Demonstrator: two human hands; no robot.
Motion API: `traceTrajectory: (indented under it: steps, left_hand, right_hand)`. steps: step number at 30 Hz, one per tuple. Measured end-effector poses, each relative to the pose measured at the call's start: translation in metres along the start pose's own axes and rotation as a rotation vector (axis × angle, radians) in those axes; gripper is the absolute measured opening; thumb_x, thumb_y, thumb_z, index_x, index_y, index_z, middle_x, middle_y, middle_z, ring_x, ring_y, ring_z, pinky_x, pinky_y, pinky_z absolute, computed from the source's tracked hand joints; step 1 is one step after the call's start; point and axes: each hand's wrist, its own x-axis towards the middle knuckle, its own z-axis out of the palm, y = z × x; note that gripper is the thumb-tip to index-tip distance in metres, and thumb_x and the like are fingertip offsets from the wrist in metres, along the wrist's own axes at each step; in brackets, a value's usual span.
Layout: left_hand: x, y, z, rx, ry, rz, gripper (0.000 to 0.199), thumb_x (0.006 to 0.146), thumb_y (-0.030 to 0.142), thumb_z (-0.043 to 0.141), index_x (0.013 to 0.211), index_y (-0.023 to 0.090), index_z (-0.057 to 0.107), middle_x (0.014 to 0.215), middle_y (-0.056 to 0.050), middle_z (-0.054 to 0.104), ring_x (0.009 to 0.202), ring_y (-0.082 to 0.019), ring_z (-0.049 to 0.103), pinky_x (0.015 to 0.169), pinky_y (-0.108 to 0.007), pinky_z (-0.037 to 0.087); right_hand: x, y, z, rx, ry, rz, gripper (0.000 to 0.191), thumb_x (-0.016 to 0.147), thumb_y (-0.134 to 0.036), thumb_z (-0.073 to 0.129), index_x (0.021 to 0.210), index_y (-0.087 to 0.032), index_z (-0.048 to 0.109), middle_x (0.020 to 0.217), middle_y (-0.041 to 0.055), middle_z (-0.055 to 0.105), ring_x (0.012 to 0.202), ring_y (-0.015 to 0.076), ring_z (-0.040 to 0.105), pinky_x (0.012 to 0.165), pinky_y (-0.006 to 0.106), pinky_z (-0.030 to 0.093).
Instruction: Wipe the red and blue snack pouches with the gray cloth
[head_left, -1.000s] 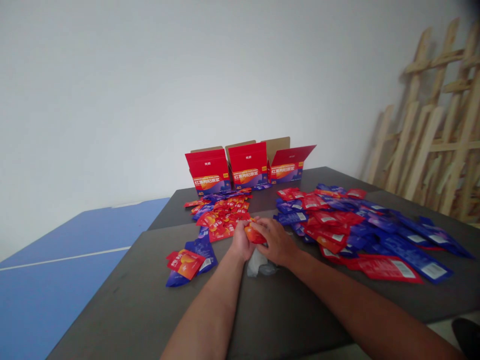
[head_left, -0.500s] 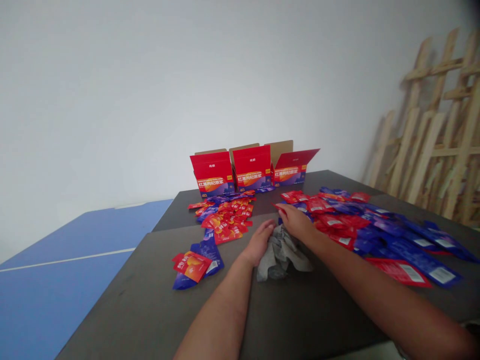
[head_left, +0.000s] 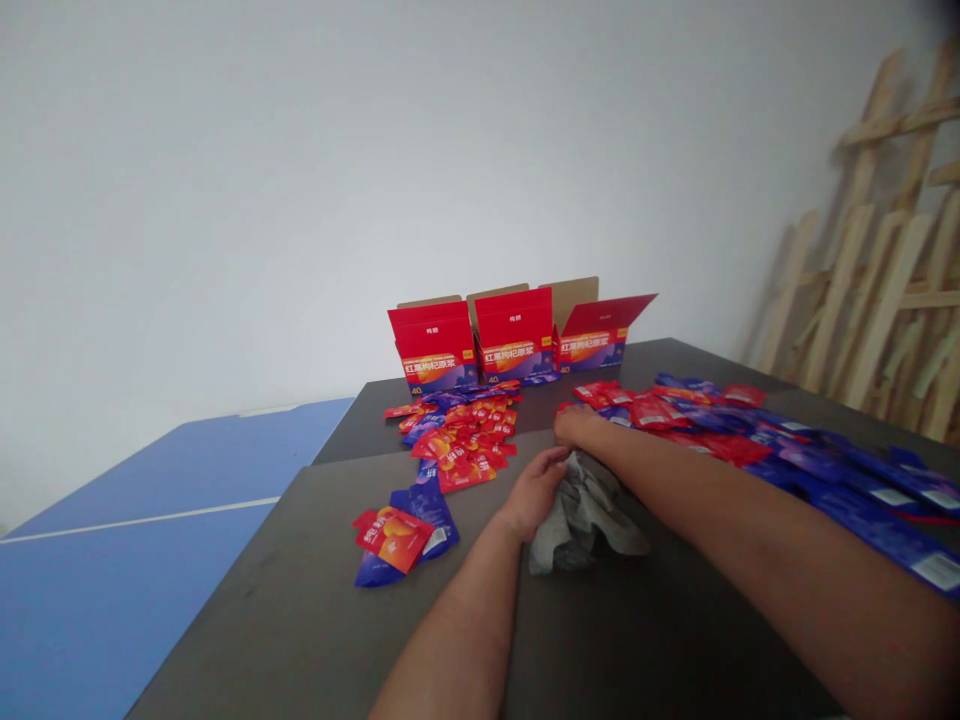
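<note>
A crumpled grey cloth (head_left: 583,520) lies on the dark table in front of me. My left hand (head_left: 536,492) is closed at the cloth's left upper edge, thumb and fingers pressed against it. Just beyond the cloth, my right hand (head_left: 579,426) is curled, its fingertips mostly hidden. A bit of a red sachet (head_left: 564,406) shows at those fingers. To the right of that hand spreads a pile of red sachets (head_left: 651,411) and blue sachets (head_left: 806,460). Left of the cloth, an orange-red sachet (head_left: 397,538) rests across blue ones (head_left: 441,515).
Three red cartons stand with raised flaps at the back: left (head_left: 435,350), middle (head_left: 514,340) and right (head_left: 592,345). Before them lies a heap of mixed sachets (head_left: 469,450). A blue table (head_left: 187,580) adjoins at left. Wooden frames (head_left: 885,290) lean against the wall at right.
My right hand has turned inward and its fingers have curled down near the cloth. The red sachet at its fingertips shows less now. The view has shifted slightly left.
</note>
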Motion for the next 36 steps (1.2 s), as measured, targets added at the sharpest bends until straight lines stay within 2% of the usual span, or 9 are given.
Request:
traceTrajectory:
  steps: [3,8,11,15,19,23,27,32,36]
  left_hand:
    - [0.000,0.002,0.001,0.061,0.011,0.039,0.032,0.074,0.022,0.064,0.106,0.017,0.066,0.111,-0.009,0.064,0.105,-0.022,0.055,0.099,-0.034,0.035]
    - [0.002,0.004,0.003,0.105,0.083,0.087,0.020,0.072,0.019,0.060,0.091,0.016,0.065,0.098,-0.007,0.065,0.094,-0.019,0.057,0.092,-0.033,0.038]
    - [0.003,0.003,0.004,0.076,0.131,0.075,0.012,0.071,0.018,0.059,0.082,0.015,0.061,0.086,-0.005,0.065,0.083,-0.017,0.057,0.084,-0.031,0.040]
    - [0.003,0.001,0.003,0.051,0.134,0.019,0.012,0.068,0.017,0.059,0.080,0.015,0.059,0.080,-0.004,0.064,0.076,-0.015,0.056,0.075,-0.029,0.041]
    - [0.003,0.001,0.002,0.084,0.160,-0.006,0.009,0.068,0.017,0.058,0.077,0.016,0.058,0.073,-0.002,0.061,0.069,-0.014,0.054,0.069,-0.027,0.040]
    - [0.006,0.002,0.000,0.142,0.201,0.036,0.014,0.069,0.013,0.056,0.081,0.015,0.062,0.077,-0.003,0.063,0.071,-0.014,0.055,0.072,-0.026,0.040]
    - [0.011,0.000,-0.002,-0.021,0.235,-0.006,0.014,0.072,0.010,0.052,0.081,0.015,0.062,0.082,-0.006,0.065,0.076,-0.014,0.059,0.077,-0.027,0.043]
    - [0.013,0.009,-0.005,-0.272,0.277,-0.104,0.013,0.076,0.010,0.049,0.085,0.014,0.058,0.082,-0.010,0.067,0.076,-0.016,0.065,0.076,-0.028,0.047]
    - [0.004,0.029,-0.008,-0.536,0.177,-0.044,0.026,0.087,0.030,0.045,0.098,0.012,0.061,0.091,-0.011,0.068,0.083,-0.019,0.066,0.079,-0.030,0.050]
  right_hand:
    - [0.009,-0.016,-0.006,0.010,0.037,-0.079,0.044,0.072,-0.025,0.064,0.113,-0.008,0.064,0.122,0.0282,0.055,0.116,0.0404,0.050,0.096,0.056,0.036]
    - [0.018,-0.047,-0.012,0.088,0.046,-0.457,0.050,0.074,-0.029,0.065,0.123,-0.027,0.058,0.129,0.0055,0.056,0.116,0.0231,0.052,0.096,0.029,0.041]
    - [0.019,-0.058,-0.007,0.123,0.076,-0.589,0.051,0.078,-0.025,0.060,0.128,-0.029,0.054,0.130,0.0041,0.056,0.115,0.0210,0.053,0.091,0.026,0.043]
    - [0.019,-0.064,0.002,0.139,0.118,-0.522,0.034,0.085,-0.026,0.051,0.117,-0.028,0.062,0.117,0.0071,0.064,0.099,0.0246,0.062,0.076,0.032,0.048]
    - [0.015,-0.059,0.001,0.183,0.212,-0.382,0.026,0.089,-0.027,0.044,0.099,-0.023,0.068,0.103,0.0092,0.069,0.092,0.0250,0.064,0.074,0.033,0.047]
    - [0.005,-0.044,-0.016,0.286,0.390,-0.218,0.032,0.095,-0.027,0.033,0.106,-0.020,0.062,0.107,0.0110,0.067,0.097,0.0225,0.062,0.081,0.031,0.044]
    - [-0.005,-0.026,-0.037,0.399,0.554,-0.103,0.038,0.098,-0.028,0.024,0.113,-0.017,0.057,0.108,0.0103,0.066,0.098,0.0197,0.061,0.083,0.029,0.043]
    - [-0.028,-0.012,-0.058,0.820,0.727,-0.155,0.030,0.094,-0.035,0.037,0.099,-0.018,0.061,0.086,0.0034,0.068,0.080,0.0173,0.062,0.073,0.027,0.045]
    - [-0.054,-0.015,-0.064,0.943,0.671,-0.208,0.024,0.089,-0.032,0.044,0.090,-0.018,0.062,0.084,0.0023,0.068,0.078,0.0170,0.061,0.071,0.027,0.046]
